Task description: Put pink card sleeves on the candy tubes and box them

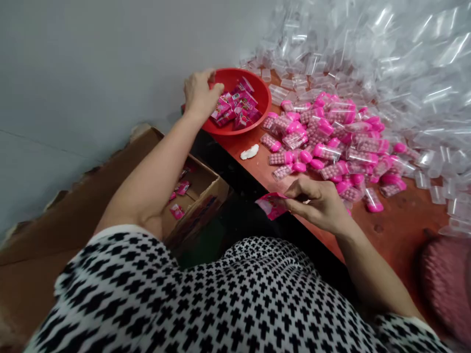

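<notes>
My right hand [318, 202] pinches a small pink printed packet [273, 205] between thumb and fingers, just off the front edge of the table. At the far left of the tabletop, my left hand [200, 95] is curled at the rim of a red bowl [265, 100], its thumb on the inner side; some of its fingers are hidden. Inside the bowl lies a heap of pink packets [241, 105]. Close to my right hand is a pile of clear tubes [327, 142] with pink caps, filled with small pink balls.
Clear empty tubes [405, 73] are heaped across the back and right of the reddish table [401, 240]. A white crumpled scrap [249, 152] lies before the bowl. Below my left arm, a cardboard box [206, 196] holds several pink packets. A pink round object [447, 284] stands at right.
</notes>
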The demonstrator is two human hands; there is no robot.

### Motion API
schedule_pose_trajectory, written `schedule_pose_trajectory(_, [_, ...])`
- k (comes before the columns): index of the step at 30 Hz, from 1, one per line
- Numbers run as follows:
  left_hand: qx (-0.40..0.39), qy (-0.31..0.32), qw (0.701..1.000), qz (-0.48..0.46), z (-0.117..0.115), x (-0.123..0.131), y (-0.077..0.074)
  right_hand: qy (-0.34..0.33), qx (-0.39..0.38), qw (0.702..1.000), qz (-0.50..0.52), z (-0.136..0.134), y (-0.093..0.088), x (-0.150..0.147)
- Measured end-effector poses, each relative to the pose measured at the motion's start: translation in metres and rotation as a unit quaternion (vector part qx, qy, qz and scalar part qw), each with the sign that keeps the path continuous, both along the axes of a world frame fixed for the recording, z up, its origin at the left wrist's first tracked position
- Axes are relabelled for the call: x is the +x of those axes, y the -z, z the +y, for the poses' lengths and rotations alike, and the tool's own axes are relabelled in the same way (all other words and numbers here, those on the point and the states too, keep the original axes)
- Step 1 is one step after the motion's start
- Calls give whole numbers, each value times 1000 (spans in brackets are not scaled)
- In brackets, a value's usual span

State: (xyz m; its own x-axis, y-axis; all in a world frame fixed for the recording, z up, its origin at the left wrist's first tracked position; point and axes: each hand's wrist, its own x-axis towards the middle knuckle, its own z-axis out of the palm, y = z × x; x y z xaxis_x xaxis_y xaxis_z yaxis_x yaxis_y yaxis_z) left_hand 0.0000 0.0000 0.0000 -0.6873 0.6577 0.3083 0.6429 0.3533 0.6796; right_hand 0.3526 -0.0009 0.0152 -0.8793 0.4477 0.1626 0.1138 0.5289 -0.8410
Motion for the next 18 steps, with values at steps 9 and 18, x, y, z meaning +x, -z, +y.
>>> schedule_pose_trajectory(9, [66, 214, 768, -600, -90, 207, 9, 145, -303, 939, 71, 18, 26, 1])
schedule_pose_trajectory(18, [203, 151, 793, -555, -81, 275, 48, 285, 86, 955, 8, 9, 44, 22])
